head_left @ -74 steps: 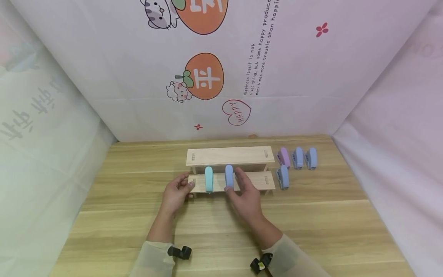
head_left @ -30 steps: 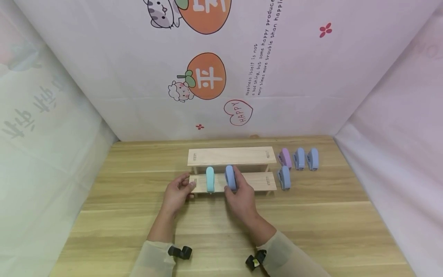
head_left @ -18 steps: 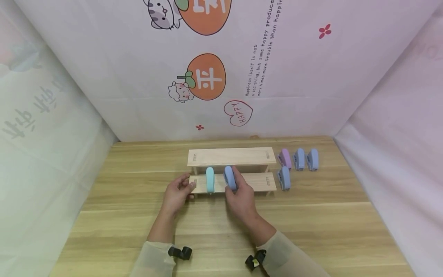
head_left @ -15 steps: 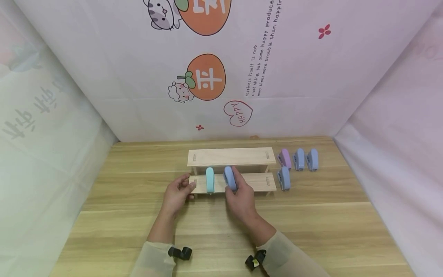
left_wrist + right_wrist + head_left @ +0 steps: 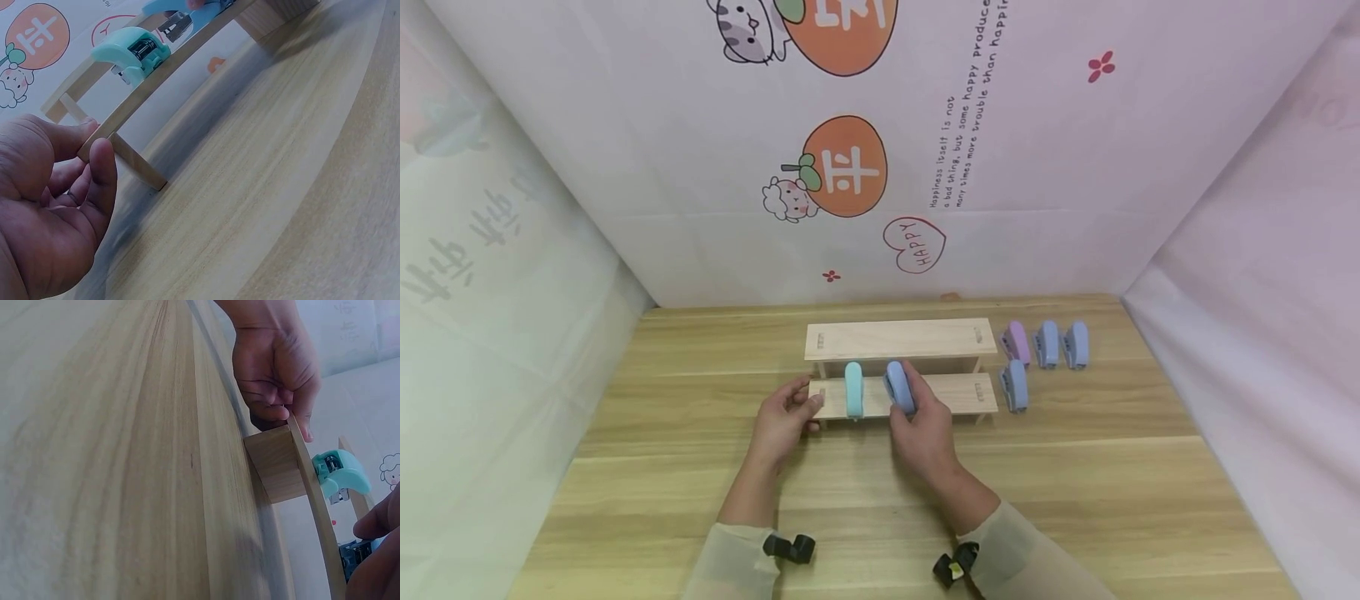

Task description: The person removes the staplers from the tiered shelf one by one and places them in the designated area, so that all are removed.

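Head view: left hand (image 5: 779, 427) pinches shelf (image 5: 951, 393), right hand (image 5: 927, 433) grips blue stapler (image 5: 897, 383), apparently; heart (image 5: 914, 245) reads "HAPPY".

Wood-grain table (image 5: 850, 500) before you, streaks running side to side. On it, two pale wooden stands on short legs, roughly parallel: rear stand (image 5: 900, 339) farther from you, front stand (image 5: 961, 395) nearer. Right of them, directly on the tabletop, a row of three: purple stapler (image 5: 1015, 343) just beside the rear stand, then middle blue stapler (image 5: 1047, 344), then end blue stapler (image 5: 1077, 344). Nearer you, lone blue stapler (image 5: 1015, 386) by the front stand's right end. Front stand's board carries a mint stapler (image 5: 853, 389), left of centre; your held blue stapler (image 5: 898, 387) is there too, tilted, seating unclear.
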{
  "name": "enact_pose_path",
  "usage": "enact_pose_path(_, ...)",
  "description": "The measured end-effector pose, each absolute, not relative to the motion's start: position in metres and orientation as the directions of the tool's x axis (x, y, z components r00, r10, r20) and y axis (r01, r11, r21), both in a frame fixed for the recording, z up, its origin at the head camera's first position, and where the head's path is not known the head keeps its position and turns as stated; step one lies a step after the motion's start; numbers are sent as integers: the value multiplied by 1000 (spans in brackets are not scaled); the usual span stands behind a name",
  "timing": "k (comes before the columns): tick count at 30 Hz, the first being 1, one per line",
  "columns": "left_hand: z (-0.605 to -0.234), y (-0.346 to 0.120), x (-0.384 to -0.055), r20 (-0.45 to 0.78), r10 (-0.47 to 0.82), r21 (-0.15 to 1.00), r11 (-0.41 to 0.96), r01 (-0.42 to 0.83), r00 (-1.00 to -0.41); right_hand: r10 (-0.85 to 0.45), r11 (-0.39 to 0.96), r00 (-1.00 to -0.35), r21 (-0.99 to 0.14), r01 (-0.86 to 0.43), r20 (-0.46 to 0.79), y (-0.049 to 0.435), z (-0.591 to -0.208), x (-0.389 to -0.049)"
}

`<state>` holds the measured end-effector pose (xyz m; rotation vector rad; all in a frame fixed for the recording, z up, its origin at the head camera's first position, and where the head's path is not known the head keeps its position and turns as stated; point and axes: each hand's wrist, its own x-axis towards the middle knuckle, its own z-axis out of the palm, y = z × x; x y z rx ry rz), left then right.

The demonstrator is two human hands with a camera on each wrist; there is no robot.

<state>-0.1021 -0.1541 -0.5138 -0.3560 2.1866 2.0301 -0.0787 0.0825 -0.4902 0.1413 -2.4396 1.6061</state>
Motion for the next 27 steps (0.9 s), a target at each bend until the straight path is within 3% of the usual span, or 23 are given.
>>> enact_pose_path(27, -516, -155, -102, -248, -69, 965, 69, -253, -966, 103, 379, -973, -913, -152, 205, 104, -488, -78)
